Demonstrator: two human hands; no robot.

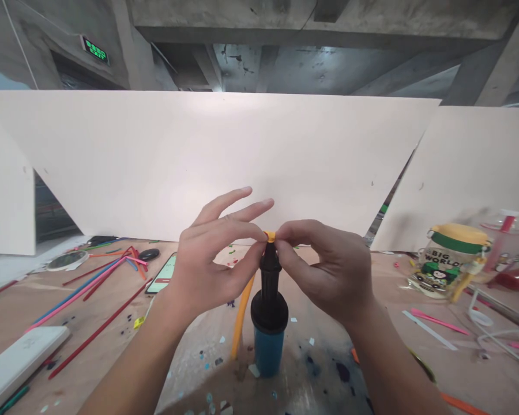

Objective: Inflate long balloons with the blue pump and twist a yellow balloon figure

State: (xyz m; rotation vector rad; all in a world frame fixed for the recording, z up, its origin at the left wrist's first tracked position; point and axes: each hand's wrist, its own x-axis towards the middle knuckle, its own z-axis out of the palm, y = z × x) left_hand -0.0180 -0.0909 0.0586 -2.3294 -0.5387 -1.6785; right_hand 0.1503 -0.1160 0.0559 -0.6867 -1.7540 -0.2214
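Observation:
A balloon pump (269,314) with a black top and blue body stands upright on the table in front of me. The yellow-orange mouth of a long balloon (241,317) sits at the tip of its nozzle, and the limp tube hangs down behind the pump on the left. My left hand (218,253) pinches the balloon's mouth between thumb and forefinger, the other fingers raised. From the other side, my right hand (328,265) pinches the same rim, its remaining fingers curled in.
Long uninflated balloons (106,323) lie at the left beside a phone (163,274) and a white power bank (23,360). At the right stands a plastic jar (450,262) with a yellow lid. Pale boards (242,155) rise behind the table (190,369), which has paint stains and scraps.

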